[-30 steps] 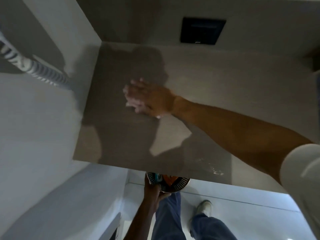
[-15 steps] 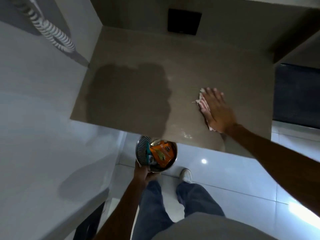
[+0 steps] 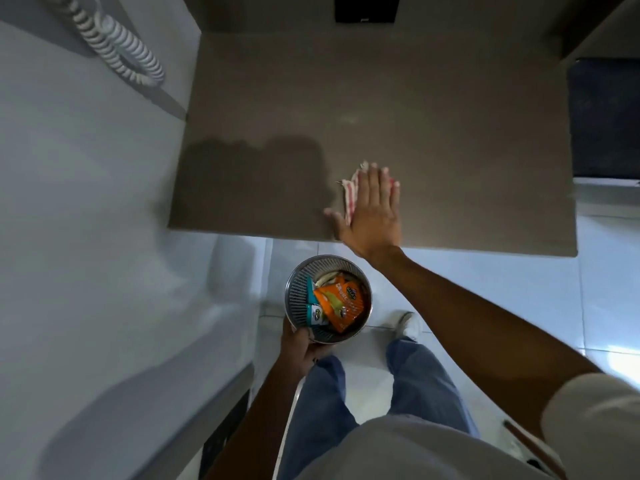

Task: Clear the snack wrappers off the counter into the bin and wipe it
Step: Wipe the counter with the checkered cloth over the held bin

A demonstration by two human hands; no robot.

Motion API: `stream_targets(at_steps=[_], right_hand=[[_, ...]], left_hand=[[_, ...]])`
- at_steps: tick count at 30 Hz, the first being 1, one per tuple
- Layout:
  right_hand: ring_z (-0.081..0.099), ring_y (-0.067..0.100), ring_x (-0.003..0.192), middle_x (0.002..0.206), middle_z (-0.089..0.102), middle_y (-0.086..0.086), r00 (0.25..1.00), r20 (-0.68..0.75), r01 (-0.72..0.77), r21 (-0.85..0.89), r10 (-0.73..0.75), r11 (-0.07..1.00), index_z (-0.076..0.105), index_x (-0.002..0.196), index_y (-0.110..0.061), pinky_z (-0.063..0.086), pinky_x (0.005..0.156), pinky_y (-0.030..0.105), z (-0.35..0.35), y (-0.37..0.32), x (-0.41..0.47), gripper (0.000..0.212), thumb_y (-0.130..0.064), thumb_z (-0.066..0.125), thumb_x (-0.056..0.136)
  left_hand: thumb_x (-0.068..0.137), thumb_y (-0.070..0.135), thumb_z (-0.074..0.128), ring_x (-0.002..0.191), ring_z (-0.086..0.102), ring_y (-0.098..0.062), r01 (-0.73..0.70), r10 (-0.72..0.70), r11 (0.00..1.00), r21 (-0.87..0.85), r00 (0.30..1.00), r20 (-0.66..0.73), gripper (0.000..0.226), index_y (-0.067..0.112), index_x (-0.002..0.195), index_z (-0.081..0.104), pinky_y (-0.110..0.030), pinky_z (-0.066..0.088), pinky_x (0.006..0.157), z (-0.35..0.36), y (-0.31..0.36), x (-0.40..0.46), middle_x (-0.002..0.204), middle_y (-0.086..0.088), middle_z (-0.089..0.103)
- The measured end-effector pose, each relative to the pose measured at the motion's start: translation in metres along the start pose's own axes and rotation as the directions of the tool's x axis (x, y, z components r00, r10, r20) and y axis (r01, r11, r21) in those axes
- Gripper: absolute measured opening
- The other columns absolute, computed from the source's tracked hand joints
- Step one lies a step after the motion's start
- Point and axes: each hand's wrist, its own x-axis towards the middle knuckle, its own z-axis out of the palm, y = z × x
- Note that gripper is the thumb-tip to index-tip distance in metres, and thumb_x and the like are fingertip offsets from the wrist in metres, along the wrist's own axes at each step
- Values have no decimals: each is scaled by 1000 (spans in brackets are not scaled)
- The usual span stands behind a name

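Observation:
My right hand [image 3: 372, 209] lies flat, fingers spread, pressing a red-and-white cloth [image 3: 351, 188] onto the brown counter [image 3: 450, 133] close to its front edge. Most of the cloth is hidden under the palm. My left hand [image 3: 299, 348] grips the near rim of a round metal mesh bin [image 3: 298, 289], held below the counter's front edge. Inside the bin lie an orange snack wrapper [image 3: 341, 301] and a teal one [image 3: 315, 311]. No wrappers show on the counter top.
A white coiled cord [image 3: 114, 43] hangs on the white wall at the left. A black wall plate [image 3: 366, 8] sits behind the counter, and a dark panel [image 3: 604, 116] stands to its right. White floor tiles and my legs are below.
My right hand slid the cloth from the counter's left side to the right, then back toward the front middle. The bin in my left hand has come further out from under the edge.

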Motion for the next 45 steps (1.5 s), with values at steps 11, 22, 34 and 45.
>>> stream_targets(at_steps=[11,22,34,45], right_hand=[[-4,38,162,174,-3,18,724,215,689,-250,-655,680,-1,165,-11,5,131,57,25,-99,14,108,-57,54,85],[35,25,153,163,42,9,713,344,531,305,-611,791,43,156,-16,33,126,42,16,-61,-124,66,-16,67,96],[73,34,113,128,72,18,842,187,-322,926,506,195,57,142,-6,61,97,51,-97,71,-66,42,-9,61,101],[59,32,117,127,61,17,843,-277,-258,543,461,799,61,130,-9,53,101,43,-84,229,-98,31,-20,55,102]], left_hand=[[101,5,64,114,73,-42,26,-11,961,275,998,-58,58,27,151,45,-59,66,83,-40,50,3,142,-19,63],[106,12,61,129,60,-51,-114,101,951,287,993,60,52,27,153,47,-77,53,95,-42,81,-43,150,-18,56],[111,12,50,95,70,-39,-45,5,966,255,988,154,25,29,126,59,-55,65,55,17,51,-43,122,-13,66],[101,11,68,122,64,-47,-38,11,941,336,997,81,59,27,153,43,-68,60,92,119,-28,-32,150,-20,53]])
